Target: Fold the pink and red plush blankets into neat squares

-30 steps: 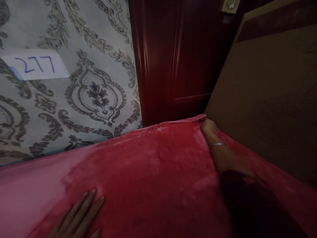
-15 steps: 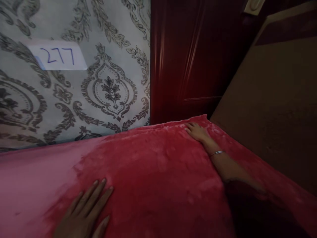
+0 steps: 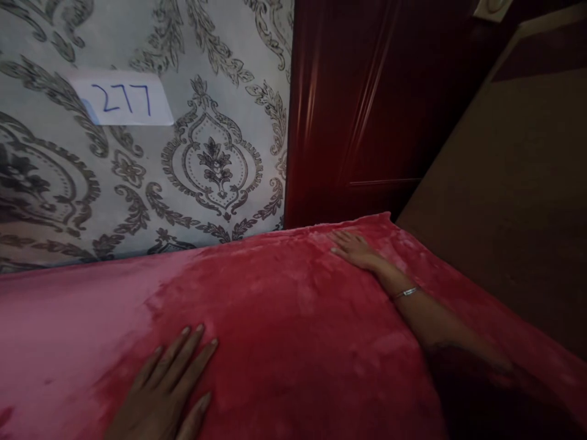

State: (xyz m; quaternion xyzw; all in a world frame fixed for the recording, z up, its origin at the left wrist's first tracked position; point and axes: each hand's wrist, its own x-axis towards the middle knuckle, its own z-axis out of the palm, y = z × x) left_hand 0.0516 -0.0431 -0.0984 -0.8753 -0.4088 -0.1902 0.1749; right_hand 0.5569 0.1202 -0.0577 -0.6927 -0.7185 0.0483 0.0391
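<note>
A plush blanket, deep red with a paler pink area at the left, lies spread out in front of me. At the lower left my left hand rests palm down on it, fingers stretched and slightly apart. My right hand lies flat on the blanket close to its far edge, near the raised corner, with fingers spread. A thin silver bracelet circles my right wrist. Neither hand grips the fabric. Whatever lies under the blanket is hidden.
Behind the blanket stands a wall with patterned wallpaper, bearing a white paper marked 277. Right of it is a dark red panelled wooden surface. A large brown board-like surface slants along the right side.
My right hand has slid a little left across the blanket, relative to its corner. The whole view has shifted slightly. My left hand stays about where it was on the blanket.
</note>
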